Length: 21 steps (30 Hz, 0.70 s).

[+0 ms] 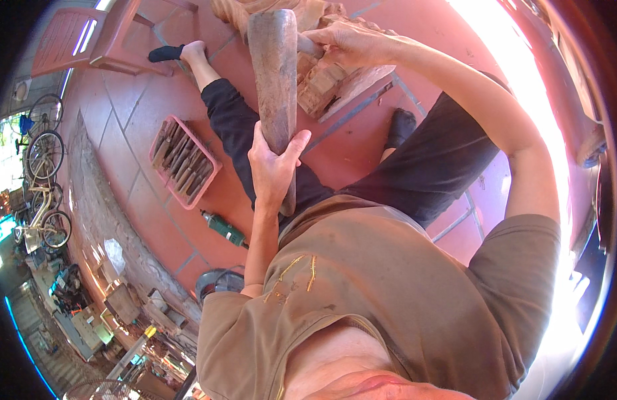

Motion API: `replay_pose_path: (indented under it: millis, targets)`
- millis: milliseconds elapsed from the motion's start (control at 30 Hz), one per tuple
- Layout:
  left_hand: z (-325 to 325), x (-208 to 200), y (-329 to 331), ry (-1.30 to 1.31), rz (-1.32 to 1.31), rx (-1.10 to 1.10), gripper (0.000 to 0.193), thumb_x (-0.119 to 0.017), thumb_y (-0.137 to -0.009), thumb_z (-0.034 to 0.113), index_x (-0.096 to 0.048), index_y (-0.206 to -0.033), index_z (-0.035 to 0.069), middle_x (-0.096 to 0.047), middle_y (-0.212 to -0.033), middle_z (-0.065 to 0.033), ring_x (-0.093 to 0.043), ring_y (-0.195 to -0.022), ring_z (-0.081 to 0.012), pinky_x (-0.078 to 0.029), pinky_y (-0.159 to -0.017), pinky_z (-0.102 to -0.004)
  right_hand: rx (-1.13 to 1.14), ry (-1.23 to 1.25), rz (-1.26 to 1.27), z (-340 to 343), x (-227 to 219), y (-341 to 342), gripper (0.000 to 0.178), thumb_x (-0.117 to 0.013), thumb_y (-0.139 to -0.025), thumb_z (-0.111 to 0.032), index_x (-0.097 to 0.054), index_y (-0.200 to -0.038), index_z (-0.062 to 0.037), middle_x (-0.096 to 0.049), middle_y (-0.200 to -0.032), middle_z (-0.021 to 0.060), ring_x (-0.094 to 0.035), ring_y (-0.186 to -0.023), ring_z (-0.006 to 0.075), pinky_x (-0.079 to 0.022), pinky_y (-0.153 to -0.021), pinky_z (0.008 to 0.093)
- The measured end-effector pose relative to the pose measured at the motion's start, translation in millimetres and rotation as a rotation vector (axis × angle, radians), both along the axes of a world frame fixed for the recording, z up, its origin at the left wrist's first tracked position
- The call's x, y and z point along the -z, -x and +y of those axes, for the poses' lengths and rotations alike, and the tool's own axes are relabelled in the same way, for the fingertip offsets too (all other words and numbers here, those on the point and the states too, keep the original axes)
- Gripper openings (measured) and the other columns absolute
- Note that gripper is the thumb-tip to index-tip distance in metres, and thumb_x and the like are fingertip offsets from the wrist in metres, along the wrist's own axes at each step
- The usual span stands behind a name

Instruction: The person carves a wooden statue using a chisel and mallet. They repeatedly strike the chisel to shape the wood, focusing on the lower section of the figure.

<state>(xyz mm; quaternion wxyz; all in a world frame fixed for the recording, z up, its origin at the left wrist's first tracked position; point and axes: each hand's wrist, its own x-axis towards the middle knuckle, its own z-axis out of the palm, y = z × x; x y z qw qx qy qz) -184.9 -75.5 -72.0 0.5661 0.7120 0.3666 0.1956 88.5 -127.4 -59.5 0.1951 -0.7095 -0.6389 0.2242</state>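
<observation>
My left hand [274, 168] is wrapped around a long, worn wooden mallet [273, 73] that widens toward its far end. With bent fingers, my right hand [345, 44] grips a chisel [310, 47] by its round grey-brown shaft. The mallet's broad end overlaps that shaft in view; whether they touch I cannot tell. The chisel's blade is out of sight. Just under and beyond my right hand lies a carved wooden block [322, 85], rough and stepped on its near side, between my spread legs.
Left of my leg, a pink tray [218, 167] holds several wooden-handled carving tools [182, 157]. Near it lies a green power tool [223, 228] on red floor tiles. A reddish-brown chair [112, 40] stands far left. A long timber slab [112, 200] and bicycles [45, 155] are further left.
</observation>
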Motion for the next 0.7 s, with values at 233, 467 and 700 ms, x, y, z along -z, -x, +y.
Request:
replay_pose_path:
  millis: [233,467,700]
  targets:
    - [4,-11,1,0.056,-0.18,-0.073,0.038,-0.081,-0.085,0.013,-0.058,-0.112,-0.001,-0.063,-0.087,-0.0055,-0.059,-0.062,-0.0103,-0.05,-0.052,-0.0252,0.107,-0.008,0.065,-1,22,-15,0.051,-0.071,-0.089,-0.015,-0.058,-0.138,-0.0203,-0.059,-0.095,0.0059,-0.059,-0.097,0.0221,-0.046,-0.085,0.0402]
    - [2,-16,-5,0.05,-0.265,-0.048,0.034,-0.076,-0.087,0.008,-0.056,-0.112,-0.002,-0.062,-0.088,-0.0075,-0.059,-0.061,-0.013,-0.05,-0.053,-0.027,0.112,-0.06,0.122,2,9,-4,0.054,-0.071,-0.089,-0.015,-0.058,-0.141,-0.0225,-0.057,-0.084,0.0018,-0.057,-0.085,0.0157,-0.046,-0.077,0.0369]
    - [5,-11,-6,0.067,-0.263,-0.05,0.041,-0.08,-0.085,0.007,-0.056,-0.116,-0.004,-0.062,-0.088,-0.0074,-0.059,-0.062,-0.0123,-0.051,-0.053,-0.0261,0.075,-0.049,0.021,5,6,-1,0.054,-0.075,-0.085,-0.02,-0.061,-0.138,-0.0246,-0.064,-0.083,0.0035,-0.062,-0.083,0.0202,-0.046,-0.076,0.0375]
